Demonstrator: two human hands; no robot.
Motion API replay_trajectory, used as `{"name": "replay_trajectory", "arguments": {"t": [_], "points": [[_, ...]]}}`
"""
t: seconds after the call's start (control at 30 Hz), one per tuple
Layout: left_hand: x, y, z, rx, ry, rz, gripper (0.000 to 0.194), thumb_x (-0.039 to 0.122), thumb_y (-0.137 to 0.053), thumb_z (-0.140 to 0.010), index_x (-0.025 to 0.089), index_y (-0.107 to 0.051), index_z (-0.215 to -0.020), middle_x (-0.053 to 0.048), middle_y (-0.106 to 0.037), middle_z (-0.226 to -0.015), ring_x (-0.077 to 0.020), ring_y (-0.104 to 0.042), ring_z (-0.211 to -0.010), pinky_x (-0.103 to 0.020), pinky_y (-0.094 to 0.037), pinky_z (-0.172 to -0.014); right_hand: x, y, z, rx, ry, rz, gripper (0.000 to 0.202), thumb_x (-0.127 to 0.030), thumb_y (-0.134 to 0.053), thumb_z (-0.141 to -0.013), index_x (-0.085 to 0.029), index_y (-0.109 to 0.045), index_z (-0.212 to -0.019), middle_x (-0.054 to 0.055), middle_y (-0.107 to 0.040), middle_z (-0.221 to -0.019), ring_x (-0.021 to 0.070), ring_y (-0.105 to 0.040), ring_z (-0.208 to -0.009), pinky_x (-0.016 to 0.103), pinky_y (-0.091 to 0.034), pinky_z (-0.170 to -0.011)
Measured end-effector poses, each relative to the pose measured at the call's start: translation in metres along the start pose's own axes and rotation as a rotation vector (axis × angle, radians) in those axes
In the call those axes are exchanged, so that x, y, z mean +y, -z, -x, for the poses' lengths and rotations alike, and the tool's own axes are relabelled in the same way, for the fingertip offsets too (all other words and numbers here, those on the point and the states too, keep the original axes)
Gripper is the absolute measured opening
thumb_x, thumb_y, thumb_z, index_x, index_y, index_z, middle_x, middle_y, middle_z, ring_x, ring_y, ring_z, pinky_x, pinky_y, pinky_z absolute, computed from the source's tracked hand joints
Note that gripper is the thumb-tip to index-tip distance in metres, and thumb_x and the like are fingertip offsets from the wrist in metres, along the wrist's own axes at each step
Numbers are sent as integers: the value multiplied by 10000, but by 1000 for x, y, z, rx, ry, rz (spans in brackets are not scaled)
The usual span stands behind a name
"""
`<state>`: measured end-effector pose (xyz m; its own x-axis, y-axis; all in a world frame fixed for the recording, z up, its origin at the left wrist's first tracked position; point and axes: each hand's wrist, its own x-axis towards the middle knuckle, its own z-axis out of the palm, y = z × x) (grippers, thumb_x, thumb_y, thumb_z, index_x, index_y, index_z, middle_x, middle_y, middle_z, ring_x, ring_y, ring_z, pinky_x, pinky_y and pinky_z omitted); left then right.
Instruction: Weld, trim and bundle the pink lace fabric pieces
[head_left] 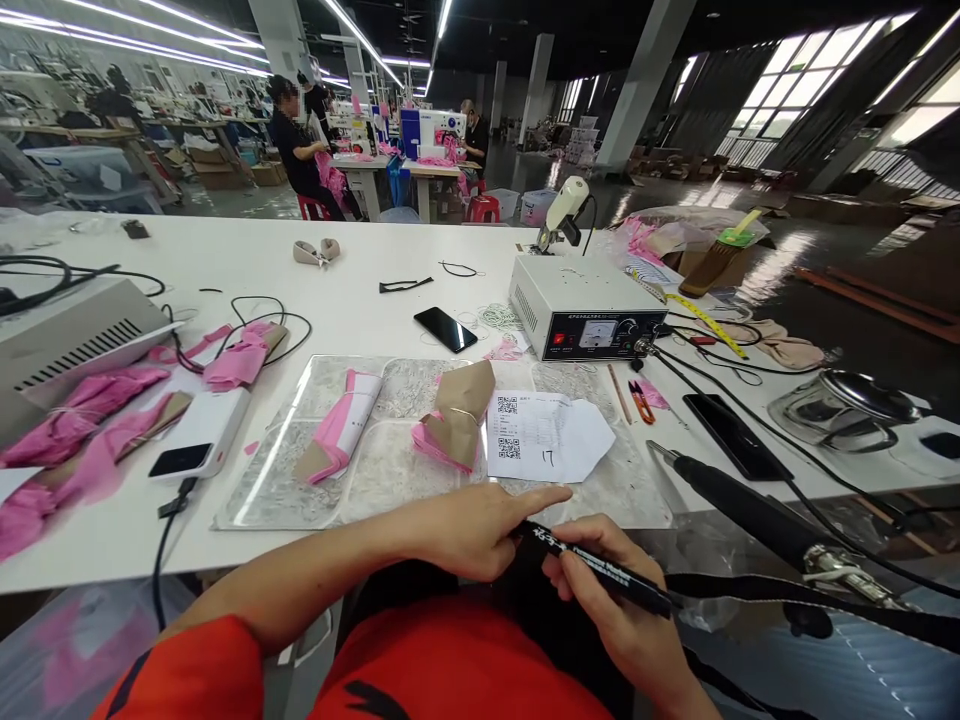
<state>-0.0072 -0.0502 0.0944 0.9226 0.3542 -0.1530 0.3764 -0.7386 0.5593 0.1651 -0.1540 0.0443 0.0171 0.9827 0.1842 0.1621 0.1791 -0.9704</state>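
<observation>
A black permanent marker is held low in front of me, at the table's near edge. My right hand grips its barrel between thumb and fingers. At the marker's other end, my left hand has its lower fingers curled around the tip end, while the index finger stretches out to the right. Just beyond the hands lies a white paper slip with QR codes and a handwritten 17. Left of it are a bundle of pink fabric and brown paper and a pink roll partly wrapped in white paper.
A grey-marbled board lies under the slip and bundles. To the right are a control box, a soldering-iron-like tool, orange thread snips and a glass pot. A phone lies behind the board; pink fabric is heaped left.
</observation>
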Motion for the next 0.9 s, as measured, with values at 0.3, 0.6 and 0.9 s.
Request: {"name": "replay_trajectory", "arguments": {"t": [0.3,0.6,0.9], "points": [[-13,11,5,-33,-77,154,675,200,-511,-814,163,-269,-1443,-66,-677,-995,-170,-621,-768,-231,-463,-657,-12,-1,-5,39,-121,-74,136,-332,-583,-854,-203,-596,-894,3,-651,-643,93,-555,-487,196,-459,-476],[-21,13,9,-113,-82,106,684,217,-510,-848,130,-224,-1463,-111,-675,-1044,-211,-632,-819,-267,-470,-687,-6,-2,-13,-112,-55,-11,93,-277,-552,-875,-220,-586,-939,5,-667,-678,98,-587,-522,189,-480,-504],[-37,16,20,-106,-136,187,685,315,-545,-872,132,-241,-1458,-92,-673,-995,-189,-618,-825,-233,-450,-684,-19,4,-26,-317,272,270,290,-103,-573,-814,-261,-609,-1055,26,-706,-907,145,-678,-820,209,-529,-755]]}}
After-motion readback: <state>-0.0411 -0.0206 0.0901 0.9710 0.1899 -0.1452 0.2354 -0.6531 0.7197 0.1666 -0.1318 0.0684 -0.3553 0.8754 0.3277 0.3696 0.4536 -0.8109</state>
